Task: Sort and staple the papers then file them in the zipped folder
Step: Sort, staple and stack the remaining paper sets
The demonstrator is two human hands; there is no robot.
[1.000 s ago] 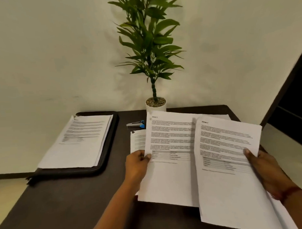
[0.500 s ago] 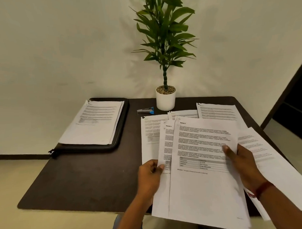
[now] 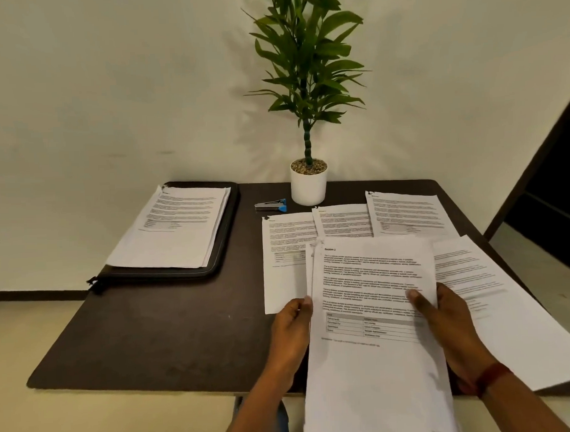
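I hold a small stack of printed sheets (image 3: 374, 316) headed "Section 2" above the table's near edge. My left hand (image 3: 292, 328) pinches its left edge and my right hand (image 3: 442, 323) grips its right edge, thumb on top. Other printed sheets lie on the table: one to the left (image 3: 284, 248), one behind (image 3: 342, 222), one at the back right (image 3: 406, 214) and one to the right (image 3: 506, 305). A black zipped folder (image 3: 223, 250) lies open at the back left with a pile of papers (image 3: 177, 229) on it. A silver and blue stapler (image 3: 272, 205) lies beside the pot.
A potted plant in a white pot (image 3: 308, 186) stands at the back middle of the dark table (image 3: 158, 333), against the wall. A dark doorway (image 3: 554, 206) opens at the right. The table's near edge is right below my wrists.
The two sheets I held apart have come together into one stack, with my hands closing in on its sides. The view has pulled back and tilted, showing more of the table.
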